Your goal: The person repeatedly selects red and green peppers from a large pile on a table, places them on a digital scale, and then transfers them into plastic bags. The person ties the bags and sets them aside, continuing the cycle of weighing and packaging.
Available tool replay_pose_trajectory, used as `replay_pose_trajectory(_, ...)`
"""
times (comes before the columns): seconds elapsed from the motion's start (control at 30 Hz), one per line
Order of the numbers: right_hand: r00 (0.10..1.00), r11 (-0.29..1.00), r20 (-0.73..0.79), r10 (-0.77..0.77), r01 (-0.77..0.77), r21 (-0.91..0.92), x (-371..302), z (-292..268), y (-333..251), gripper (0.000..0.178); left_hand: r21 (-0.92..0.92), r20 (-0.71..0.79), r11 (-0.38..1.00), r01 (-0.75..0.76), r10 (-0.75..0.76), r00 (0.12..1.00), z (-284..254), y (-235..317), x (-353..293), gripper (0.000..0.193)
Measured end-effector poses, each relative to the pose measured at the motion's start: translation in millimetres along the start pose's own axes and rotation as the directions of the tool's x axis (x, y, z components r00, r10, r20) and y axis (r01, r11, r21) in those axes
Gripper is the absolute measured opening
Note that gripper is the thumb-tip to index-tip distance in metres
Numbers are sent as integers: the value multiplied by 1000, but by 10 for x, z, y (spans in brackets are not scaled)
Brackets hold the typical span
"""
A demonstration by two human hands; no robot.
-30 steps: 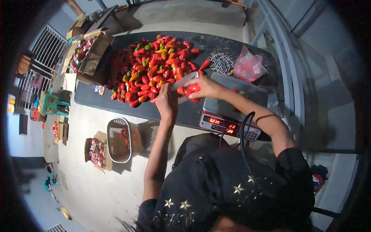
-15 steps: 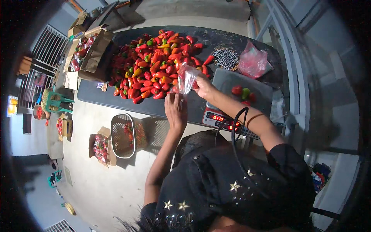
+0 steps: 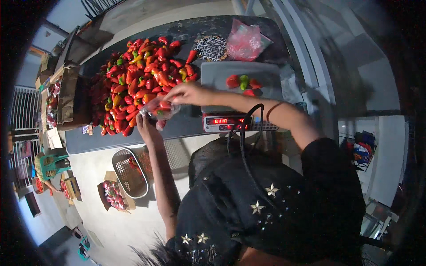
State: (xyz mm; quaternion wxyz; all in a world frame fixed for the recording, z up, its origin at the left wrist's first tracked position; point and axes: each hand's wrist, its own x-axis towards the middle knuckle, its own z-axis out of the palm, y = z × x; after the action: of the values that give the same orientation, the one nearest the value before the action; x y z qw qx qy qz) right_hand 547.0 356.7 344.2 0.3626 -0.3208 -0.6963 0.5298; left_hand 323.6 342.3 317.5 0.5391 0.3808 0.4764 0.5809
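Observation:
My left hand is closed on the lower left side of a clear plastic bag above the table's near edge. At the bag's upper side is my right hand, its fingers bent together. Just under those fingertips shows a red pepper; whether they grip it or the bag's film I cannot tell. Behind the bag spreads a large heap of red peppers, with some green and orange ones. To the right, a digital scale with lit red digits bears several peppers on its grey pan.
A patterned round mat and a pink plastic bag lie at the table's back. Left of the heap stands a cardboard box of bagged peppers. On the floor are a plastic basket and another box. A person's arm shows far left.
Both hands and the bag have moved left relative to the scale and come lower over the heap's near edge. The bag, upright before, now lies more sideways. The whole view has shifted.

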Motion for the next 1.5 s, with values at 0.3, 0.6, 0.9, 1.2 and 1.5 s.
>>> replay_pose_trajectory(0.3,971,590,-28,237,-167,-790,-1515,-1273,320,63,-12,106,986,166,-164,981,-16,-109,-23,17)
replay_pose_trajectory(0.6,973,694,50,226,-125,-709,-1443,-1418,448,66,17,62,986,164,-165,984,201,-218,-36,17)
replay_pose_trajectory(0.9,965,941,-255,59,-139,-307,-1269,-1582,669,48,136,64,986,99,-109,992,473,-240,-139,17)
replay_pose_trajectory(1.2,848,844,-167,504,-524,-114,-1669,-1570,210,19,297,124,951,79,-121,985,310,-356,-129,16)
replay_pose_trajectory(1.5,945,350,-212,250,-292,-890,-1991,-884,277,37,246,171,968,60,-104,980,376,-478,-212,16)
